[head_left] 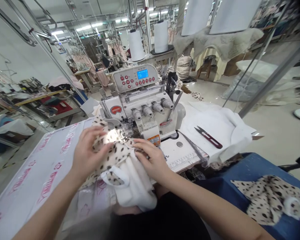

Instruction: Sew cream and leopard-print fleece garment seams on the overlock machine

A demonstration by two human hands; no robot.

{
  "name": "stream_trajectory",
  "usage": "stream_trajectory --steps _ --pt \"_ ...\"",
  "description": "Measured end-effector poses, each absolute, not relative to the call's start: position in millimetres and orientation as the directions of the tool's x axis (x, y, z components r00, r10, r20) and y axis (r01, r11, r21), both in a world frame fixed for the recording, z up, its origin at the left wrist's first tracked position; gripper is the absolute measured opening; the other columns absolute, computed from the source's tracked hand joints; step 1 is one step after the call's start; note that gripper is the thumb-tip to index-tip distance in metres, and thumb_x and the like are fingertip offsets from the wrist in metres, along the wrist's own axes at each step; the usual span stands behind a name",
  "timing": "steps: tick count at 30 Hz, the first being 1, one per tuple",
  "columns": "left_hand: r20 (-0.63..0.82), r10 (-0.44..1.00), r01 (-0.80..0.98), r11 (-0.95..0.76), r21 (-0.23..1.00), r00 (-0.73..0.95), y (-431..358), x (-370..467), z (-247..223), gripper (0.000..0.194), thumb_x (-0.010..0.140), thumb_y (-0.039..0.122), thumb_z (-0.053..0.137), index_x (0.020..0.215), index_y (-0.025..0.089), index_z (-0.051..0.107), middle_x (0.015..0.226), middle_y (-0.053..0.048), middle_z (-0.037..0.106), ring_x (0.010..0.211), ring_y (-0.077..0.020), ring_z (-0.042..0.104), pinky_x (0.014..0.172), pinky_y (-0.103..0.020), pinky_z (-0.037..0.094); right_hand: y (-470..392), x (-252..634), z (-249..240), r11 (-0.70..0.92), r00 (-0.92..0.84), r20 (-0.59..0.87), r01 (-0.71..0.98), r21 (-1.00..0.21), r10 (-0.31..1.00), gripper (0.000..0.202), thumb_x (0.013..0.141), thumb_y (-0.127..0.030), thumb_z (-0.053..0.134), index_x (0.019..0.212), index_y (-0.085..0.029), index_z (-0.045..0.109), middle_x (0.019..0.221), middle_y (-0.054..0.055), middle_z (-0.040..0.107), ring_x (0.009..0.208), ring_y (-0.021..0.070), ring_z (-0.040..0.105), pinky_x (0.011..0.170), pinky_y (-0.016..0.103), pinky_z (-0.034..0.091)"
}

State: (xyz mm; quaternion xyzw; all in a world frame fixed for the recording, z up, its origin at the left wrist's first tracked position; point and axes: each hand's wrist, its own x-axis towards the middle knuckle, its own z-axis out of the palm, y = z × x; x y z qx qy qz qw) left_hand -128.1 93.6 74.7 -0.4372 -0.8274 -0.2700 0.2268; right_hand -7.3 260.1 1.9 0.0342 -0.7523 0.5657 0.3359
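Note:
Cream fabric with dark spots (117,151) lies under the lit needle area of a white overlock sewing machine (150,111). My left hand (88,150) rests on its left part, thumb and fingers apart, close to the presser foot. At the fabric's right edge, my right hand (152,160) pinches it between thumb and fingers, just in front of the machine. White fabric (135,183) joined to the spotted piece hangs in folds below, over the table's front edge and toward my lap. The fabric under my right fingers is partly hidden.
Dark-handled thread snips (210,137) lie on white cloth (215,116) to the right. Another spotted piece (267,196) rests on a blue surface (222,186) at lower right. Thread cones (136,45) stand behind the machine. Printed plastic film (47,163) covers the table's left side.

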Motion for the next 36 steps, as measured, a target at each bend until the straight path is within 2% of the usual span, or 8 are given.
stream_trajectory --steps 3,10,17,21,26,29,33,36 --pt "0.741 0.59 0.888 0.46 0.018 -0.321 76.3 -76.7 54.6 0.036 0.073 0.03 0.064 0.103 0.017 0.048 0.099 -0.01 0.051 0.096 -0.025 0.049 0.085 -0.041 0.041 255.4 5.6 -9.5 0.114 -0.883 0.3 -0.277 -0.954 0.361 0.034 0.081 -0.029 0.058 0.112 -0.018 0.052 0.101 0.007 0.061 0.081 0.0146 0.059 0.069 0.026 0.049" --pt "0.622 0.655 0.823 0.567 -0.03 -0.429 59.3 -57.8 29.2 0.034 0.078 0.026 0.058 0.107 0.011 0.05 0.108 -0.017 0.046 0.103 -0.0303 0.044 0.086 -0.046 0.041 251.2 8.8 -10.6 -0.114 -0.981 0.136 -0.152 -0.982 0.139 0.026 0.071 -0.033 0.067 0.086 -0.013 0.063 0.076 0.001 0.06 0.07 0.0145 0.054 0.062 0.024 0.041" --pt "0.537 0.794 0.869 0.45 -0.207 -0.283 37.6 -83.7 29.9 0.04 0.08 0.011 0.05 0.12 0.013 0.044 0.117 -0.016 0.049 0.107 -0.0283 0.047 0.089 -0.044 0.041 251.6 8.2 -9.1 -0.253 -0.999 -0.006 0.018 -0.967 -0.047 0.036 0.063 -0.028 0.071 0.095 -0.012 0.065 0.091 0.005 0.065 0.083 0.02 0.058 0.076 0.031 0.044" --pt "0.541 0.811 0.921 0.356 -0.156 -0.222 28.8 -97.4 42.9 0.03 0.081 0.012 0.046 0.11 0.017 0.05 0.109 -0.01 0.057 0.1 -0.0223 0.053 0.087 -0.037 0.044 249.3 9.2 -6.0 -0.23 -0.998 -0.032 0.042 -0.972 -0.045 0.028 0.066 -0.025 0.067 0.089 -0.011 0.066 0.086 0.005 0.067 0.078 0.019 0.059 0.075 0.032 0.045" --pt "0.53 0.686 0.859 0.474 0.196 -0.499 43.5 -81.1 81.6 0.015 0.085 0.019 0.034 0.088 0.019 0.049 0.075 -0.002 0.055 0.063 -0.0131 0.053 0.055 -0.023 0.044 229.4 5.7 -2.0 -0.17 -0.999 -0.023 0.018 -0.985 0.03 0.017 0.071 -0.022 0.062 0.085 -0.012 0.065 0.083 0.003 0.067 0.075 0.018 0.059 0.072 0.031 0.046" --pt "0.418 0.754 0.86 0.412 0.3 -0.507 58.4 -67.9 90.7 0.017 0.08 0.026 0.044 0.096 0.02 0.046 0.082 -0.002 0.056 0.068 -0.0137 0.056 0.056 -0.022 0.046 212.1 1.3 -3.3 -0.193 -0.992 0.124 -0.129 -0.973 0.034 0.009 0.071 -0.016 0.06 0.079 -0.014 0.065 0.08 0.001 0.067 0.079 0.0176 0.059 0.075 0.03 0.047" --pt "0.265 0.81 0.851 0.477 0.22 -0.522 65.3 -67.5 80.7 0.05 0.073 0.027 0.056 0.121 0.021 0.041 0.091 -0.003 0.06 0.07 -0.0155 0.06 0.053 -0.022 0.047 203.8 4.2 -9.8 -0.144 -0.983 0.153 -0.167 -0.975 0.106 0.015 0.075 -0.016 0.054 0.086 -0.015 0.064 0.086 0.002 0.067 0.082 0.0187 0.06 0.072 0.028 0.048" --pt "0.402 0.839 0.92 0.391 0.023 -0.367 69.2 -68.7 76.5 0.031 0.081 0.022 0.046 0.111 0.02 0.051 0.083 -0.004 0.062 0.069 -0.0167 0.059 0.053 -0.024 0.044 207.6 10.6 -17.2 -0.002 -0.972 0.164 -0.167 -0.986 0.168 0.02 0.079 -0.017 0.048 0.093 -0.015 0.062 0.09 0.004 0.066 0.083 0.0205 0.06 0.071 0.029 0.046"
